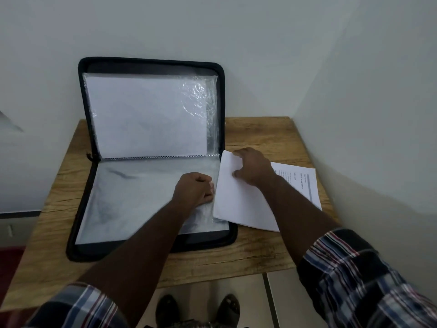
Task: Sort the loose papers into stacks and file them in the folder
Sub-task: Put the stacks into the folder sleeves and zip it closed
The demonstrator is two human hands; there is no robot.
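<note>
Zip folder point(81, 110) lies open on the wooden table point(260, 256), far half propped against the wall. Left hand point(195, 189) pinches the right edge of the near clear sleeve point(132, 200), apparently holding it open. Right hand point(254, 170) grips a blank-side-up sheet point(236, 204) just beside that edge, over the printed papers point(307, 183) on the right. Risk: sheet corner catches the sleeve lip and creases (thin plastic, flimsy opening), or the left-hand pinch slips and the mouth closes. Feeding at an angle could jam it.
</note>
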